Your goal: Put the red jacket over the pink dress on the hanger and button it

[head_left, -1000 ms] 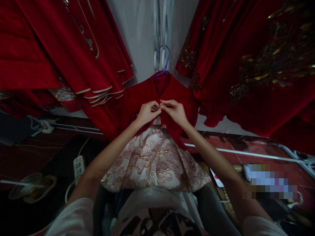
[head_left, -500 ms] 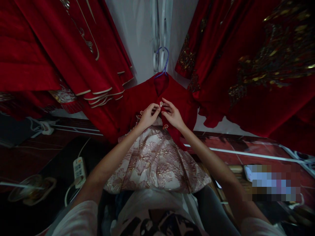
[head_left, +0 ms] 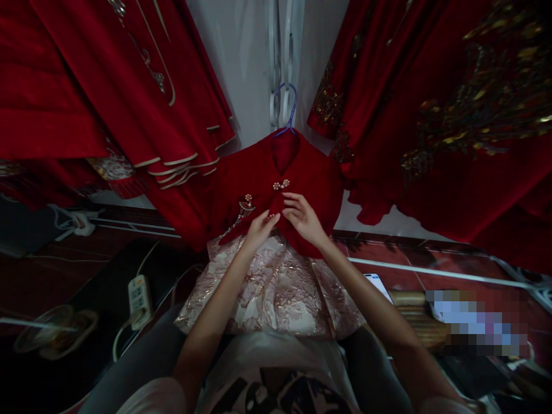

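A red jacket (head_left: 317,167) hung from a purple hanger (head_left: 295,106) below a metal post (head_left: 271,57), which probably took the weight and left both hands free for the front. A pale flowered skirt (head_left: 276,293) showed below the jacket's lower edge and reached down towards the person's lap. The upper clasp (head_left: 285,184) sat under the neck opening, its two flower-shaped halves side by side across the meeting front edges, seemingly keeping them together there.

The jacket's front was right at the fingers, and both hands were under the upper clasp. The left hand (head_left: 260,230) was at the lower part of the front edge, thumb and forefinger close together around a lower clasp (head_left: 271,217); whether they actually gripped it could not be told. The right hand (head_left: 303,219) lay across the other front edge, its fingers parted and loosely bent, perhaps to steady the cloth, with no clear grip visible. A brooch (head_left: 246,207) with hanging chains was pinned near the left hand, apart from its fingers.

More red clothes (head_left: 379,144) hung on either side. A power strip (head_left: 140,299) lay near the right edge of a dark seat (head_left: 106,273).
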The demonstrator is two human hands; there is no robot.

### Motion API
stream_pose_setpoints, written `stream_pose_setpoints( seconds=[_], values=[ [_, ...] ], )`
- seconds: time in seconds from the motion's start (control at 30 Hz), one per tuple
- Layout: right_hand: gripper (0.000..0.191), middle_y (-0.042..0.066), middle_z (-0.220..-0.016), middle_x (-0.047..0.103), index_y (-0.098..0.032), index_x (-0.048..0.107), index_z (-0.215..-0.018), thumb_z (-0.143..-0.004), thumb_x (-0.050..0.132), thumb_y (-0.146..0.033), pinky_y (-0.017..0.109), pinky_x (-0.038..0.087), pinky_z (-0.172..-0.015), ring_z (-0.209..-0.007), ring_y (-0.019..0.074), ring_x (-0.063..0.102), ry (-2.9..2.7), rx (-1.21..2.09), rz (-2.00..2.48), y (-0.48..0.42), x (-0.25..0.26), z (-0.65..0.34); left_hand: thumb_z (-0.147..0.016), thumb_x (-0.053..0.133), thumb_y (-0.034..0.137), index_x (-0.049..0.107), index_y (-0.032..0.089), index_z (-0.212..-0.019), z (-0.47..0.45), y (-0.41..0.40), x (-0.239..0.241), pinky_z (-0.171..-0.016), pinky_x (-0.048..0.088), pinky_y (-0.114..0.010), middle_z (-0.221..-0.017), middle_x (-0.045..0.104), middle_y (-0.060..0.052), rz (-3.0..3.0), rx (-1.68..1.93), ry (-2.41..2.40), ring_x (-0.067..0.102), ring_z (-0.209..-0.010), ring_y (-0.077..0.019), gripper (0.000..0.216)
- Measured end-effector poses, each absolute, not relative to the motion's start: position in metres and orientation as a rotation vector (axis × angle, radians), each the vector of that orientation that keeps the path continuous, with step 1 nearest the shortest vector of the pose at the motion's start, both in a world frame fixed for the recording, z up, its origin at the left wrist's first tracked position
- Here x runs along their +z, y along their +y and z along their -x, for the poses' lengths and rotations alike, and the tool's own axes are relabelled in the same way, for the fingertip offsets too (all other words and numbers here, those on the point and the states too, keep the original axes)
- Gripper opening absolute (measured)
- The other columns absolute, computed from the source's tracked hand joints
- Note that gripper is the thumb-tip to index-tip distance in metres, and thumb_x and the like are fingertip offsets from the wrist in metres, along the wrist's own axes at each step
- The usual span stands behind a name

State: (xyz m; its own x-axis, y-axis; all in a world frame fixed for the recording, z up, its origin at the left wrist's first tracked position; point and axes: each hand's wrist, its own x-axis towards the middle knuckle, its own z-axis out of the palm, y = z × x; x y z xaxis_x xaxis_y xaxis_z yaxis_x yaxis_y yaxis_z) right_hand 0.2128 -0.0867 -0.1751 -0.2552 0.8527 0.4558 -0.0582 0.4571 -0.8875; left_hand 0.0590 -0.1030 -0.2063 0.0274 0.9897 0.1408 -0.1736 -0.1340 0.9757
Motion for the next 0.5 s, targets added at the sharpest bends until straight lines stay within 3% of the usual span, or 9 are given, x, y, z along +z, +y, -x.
stream_pose_setpoints(
  seconds=[0.13,0.27,0.37,0.5],
  values=[
    [0.029,0.006,-0.110,0.061,-0.025,0.055,-0.111,-0.083,0.059,-0.030,0.034,0.054,-0.086,-0.096,0.0166,0.062,-1.606,0.867,0.791,-0.093,-0.173,-0.208,-0.075,0.066,0.054,0.068,0.015,-0.094,-0.034,-0.105,-0.204,-0.074,0.056,-0.030,-0.087,0.071,-0.007,-1.102,1.491,1.099,0.067,-0.073,-0.0139,0.043],
    [0.025,0.007,-0.113,0.062,-0.023,0.053,-0.110,-0.085,0.054,-0.026,0.033,0.057,-0.080,-0.090,0.0151,0.065,-1.644,0.927,0.766,-0.097,-0.173,-0.198,-0.077,0.064,0.054,0.066,0.015,-0.091,-0.026,-0.102,-0.198,-0.079,0.055,-0.030,-0.095,0.070,-0.008,-1.135,1.501,1.120,0.067,-0.082,-0.0141,0.041],
    [0.027,0.007,-0.119,0.060,-0.023,0.051,-0.110,-0.084,0.055,-0.027,0.033,0.057,-0.079,-0.093,0.0155,0.065,-1.664,0.996,0.740,-0.098,-0.174,-0.193,-0.078,0.065,0.050,0.062,0.018,-0.101,-0.035,-0.102,-0.198,-0.078,0.054,-0.029,-0.109,0.067,-0.008,-1.185,1.398,1.140,0.065,-0.091,-0.0153,0.039],
    [0.027,0.007,-0.118,0.060,-0.023,0.052,-0.109,-0.083,0.056,-0.026,0.032,0.057,-0.079,-0.096,0.0158,0.065,-1.627,1.004,0.733,-0.097,-0.174,-0.196,-0.080,0.065,0.042,0.061,0.017,-0.103,-0.045,-0.104,-0.204,-0.072,0.052,-0.028,-0.097,0.068,-0.006,-1.289,1.225,1.144,0.064,-0.081,-0.0144,0.035]
  ],
)
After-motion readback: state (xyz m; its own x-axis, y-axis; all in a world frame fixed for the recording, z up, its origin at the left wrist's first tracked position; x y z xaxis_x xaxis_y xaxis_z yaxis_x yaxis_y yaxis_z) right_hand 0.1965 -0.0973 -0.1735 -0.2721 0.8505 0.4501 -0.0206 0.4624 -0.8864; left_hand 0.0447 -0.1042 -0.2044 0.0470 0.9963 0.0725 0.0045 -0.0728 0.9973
